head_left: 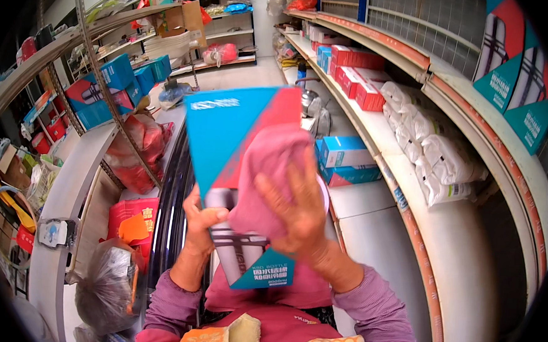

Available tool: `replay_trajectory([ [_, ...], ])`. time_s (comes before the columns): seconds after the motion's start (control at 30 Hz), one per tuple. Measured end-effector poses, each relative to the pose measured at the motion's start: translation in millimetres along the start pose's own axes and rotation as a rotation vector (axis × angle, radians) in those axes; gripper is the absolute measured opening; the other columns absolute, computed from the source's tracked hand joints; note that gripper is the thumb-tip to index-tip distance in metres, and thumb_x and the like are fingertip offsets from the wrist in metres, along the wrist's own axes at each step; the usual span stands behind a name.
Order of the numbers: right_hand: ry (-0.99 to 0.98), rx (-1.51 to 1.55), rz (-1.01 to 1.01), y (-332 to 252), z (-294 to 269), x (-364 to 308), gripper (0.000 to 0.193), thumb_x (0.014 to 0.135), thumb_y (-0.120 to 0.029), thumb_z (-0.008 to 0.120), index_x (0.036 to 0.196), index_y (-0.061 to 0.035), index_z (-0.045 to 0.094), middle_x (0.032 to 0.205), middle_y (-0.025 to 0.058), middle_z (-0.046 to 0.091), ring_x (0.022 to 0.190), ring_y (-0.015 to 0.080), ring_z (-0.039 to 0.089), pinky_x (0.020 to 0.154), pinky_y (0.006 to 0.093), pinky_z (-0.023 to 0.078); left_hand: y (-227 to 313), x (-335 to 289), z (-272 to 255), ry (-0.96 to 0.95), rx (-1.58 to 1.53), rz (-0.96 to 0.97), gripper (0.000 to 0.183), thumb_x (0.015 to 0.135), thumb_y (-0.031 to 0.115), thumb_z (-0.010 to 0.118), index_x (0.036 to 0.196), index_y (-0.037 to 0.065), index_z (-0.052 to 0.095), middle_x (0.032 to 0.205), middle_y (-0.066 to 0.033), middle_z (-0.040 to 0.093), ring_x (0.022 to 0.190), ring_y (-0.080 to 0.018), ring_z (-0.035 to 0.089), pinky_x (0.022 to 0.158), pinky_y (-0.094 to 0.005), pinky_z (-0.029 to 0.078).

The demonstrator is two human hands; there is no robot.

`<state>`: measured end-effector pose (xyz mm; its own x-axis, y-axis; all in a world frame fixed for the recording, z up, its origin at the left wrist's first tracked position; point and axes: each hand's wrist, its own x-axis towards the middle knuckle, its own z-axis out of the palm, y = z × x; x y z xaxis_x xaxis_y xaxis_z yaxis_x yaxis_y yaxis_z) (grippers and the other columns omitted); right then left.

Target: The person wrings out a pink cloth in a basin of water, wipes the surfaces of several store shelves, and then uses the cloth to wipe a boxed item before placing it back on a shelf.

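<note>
A tall blue, red and white cardboard box (226,137) with a picture printed on its front is held up before me, slightly tilted. My left hand (201,220) grips its lower left edge, thumb on the front face. A pink cloth (269,152) lies bunched against the box's front. Over that cloth my right hand (299,213) is spread, pressing it to the box with the fingers pointing up. Cloth and hand hide the box's right middle part.
Shelves (358,123) on the right carry red boxes (356,57), white plastic-wrapped packs (429,143) and, lower down, blue boxes (350,160). On the left, a metal rack (89,166) holds more blue boxes (113,73). Below are a red bag (138,153) and a clear plastic bag (107,283).
</note>
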<state>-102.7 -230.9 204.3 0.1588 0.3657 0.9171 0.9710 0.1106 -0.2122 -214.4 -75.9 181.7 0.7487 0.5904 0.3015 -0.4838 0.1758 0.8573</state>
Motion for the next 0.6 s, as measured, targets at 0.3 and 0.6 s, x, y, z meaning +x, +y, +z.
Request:
replay_trajectory([
  [0.3,-0.061,0.416,0.127,-15,31,-135,0.046,0.080,-0.015,0.061,0.124,-0.0085,0.057,0.136,0.0264,0.040,0.131,0.0460,0.034,0.107,0.0502,0.030,-2,-4,-54,0.009,-0.273,-0.023,0.051,0.067,0.022,0.063,0.110,-0.004,0.054,0.095,-0.0169,0.064,0.083,-0.0277,0.065,0.075,-0.0360,0.055],
  [0.6,-0.109,0.848,0.460,18,56,-27,0.065,0.079,-0.020,0.063,0.135,0.0034,0.038,0.127,0.0258,0.050,0.120,0.0405,0.048,0.099,0.0398,0.040,-9,-16,-95,0.102,-0.309,0.122,0.057,0.077,0.040,0.064,0.120,0.004,0.052,0.109,-0.0129,0.063,0.095,-0.0263,0.064,0.083,-0.0407,0.054],
])
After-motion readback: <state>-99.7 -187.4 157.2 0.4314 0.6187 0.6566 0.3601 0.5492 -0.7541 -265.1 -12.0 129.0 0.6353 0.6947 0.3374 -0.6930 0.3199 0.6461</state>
